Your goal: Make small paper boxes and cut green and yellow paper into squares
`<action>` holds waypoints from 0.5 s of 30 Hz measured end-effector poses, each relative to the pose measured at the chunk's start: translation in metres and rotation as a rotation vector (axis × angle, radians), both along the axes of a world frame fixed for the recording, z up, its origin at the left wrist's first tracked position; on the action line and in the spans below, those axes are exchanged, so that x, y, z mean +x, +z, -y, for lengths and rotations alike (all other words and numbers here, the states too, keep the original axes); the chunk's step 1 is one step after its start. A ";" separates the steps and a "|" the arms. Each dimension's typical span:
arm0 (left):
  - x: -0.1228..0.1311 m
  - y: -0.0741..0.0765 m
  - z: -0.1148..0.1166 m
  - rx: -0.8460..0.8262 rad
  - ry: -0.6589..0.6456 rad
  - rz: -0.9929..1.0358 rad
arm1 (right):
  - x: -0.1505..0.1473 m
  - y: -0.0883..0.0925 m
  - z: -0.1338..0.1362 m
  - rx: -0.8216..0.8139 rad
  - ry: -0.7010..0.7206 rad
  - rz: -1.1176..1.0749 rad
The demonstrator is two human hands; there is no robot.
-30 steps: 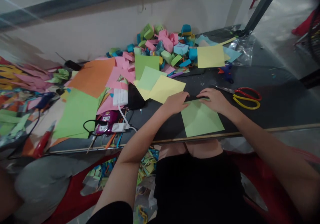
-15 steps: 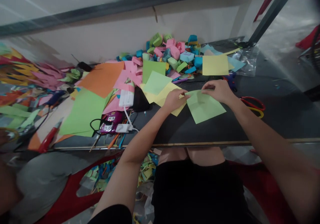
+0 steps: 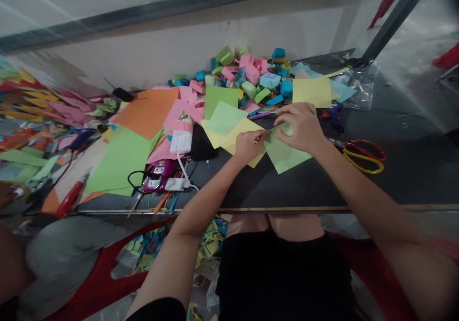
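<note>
A light green square of paper (image 3: 285, 154) is held a little above the dark table (image 3: 315, 187). My left hand (image 3: 249, 145) pinches its left corner. My right hand (image 3: 300, 126) is closed over its upper edge, fingers pressed onto the sheet. A yellow sheet (image 3: 238, 134) lies just under and left of my left hand, with another pale green sheet (image 3: 225, 118) on top of it.
Red and yellow scissors (image 3: 362, 149) lie right of my hands. A heap of folded paper boxes (image 3: 251, 74) sits at the back. Large orange (image 3: 148, 110) and green (image 3: 118, 160) sheets, a white charger (image 3: 181, 141) and cables lie at left. A yellow sheet (image 3: 311, 91) lies behind.
The green sheet lay flat near the table's front edge; both hands lifted it and carried it farther back. My right hand has now slid left over its upper edge toward my left hand.
</note>
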State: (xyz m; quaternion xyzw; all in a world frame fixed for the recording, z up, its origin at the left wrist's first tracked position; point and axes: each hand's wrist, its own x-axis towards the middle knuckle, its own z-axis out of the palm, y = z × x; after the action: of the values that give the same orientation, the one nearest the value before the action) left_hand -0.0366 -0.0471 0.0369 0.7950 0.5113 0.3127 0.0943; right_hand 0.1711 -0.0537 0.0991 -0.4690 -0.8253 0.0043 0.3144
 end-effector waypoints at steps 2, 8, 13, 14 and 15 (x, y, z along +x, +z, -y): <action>0.000 -0.001 0.003 0.074 0.005 -0.054 | -0.017 0.003 0.007 0.070 0.028 0.080; -0.002 -0.006 0.007 0.233 -0.033 -0.100 | -0.027 0.000 -0.001 0.075 0.071 0.152; -0.003 -0.007 0.007 0.248 -0.066 -0.099 | -0.018 -0.001 -0.005 0.044 0.097 0.140; -0.003 -0.007 0.007 0.251 -0.083 -0.099 | -0.017 0.000 -0.004 0.039 0.105 0.146; -0.004 -0.007 0.007 0.259 -0.102 -0.097 | -0.016 0.001 -0.003 0.032 0.113 0.156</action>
State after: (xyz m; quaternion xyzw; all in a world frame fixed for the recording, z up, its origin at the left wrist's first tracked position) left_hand -0.0403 -0.0543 0.0299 0.8397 0.4294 0.3320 -0.0184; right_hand 0.1550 -0.0511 0.1003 -0.4157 -0.8723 -0.0274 0.2560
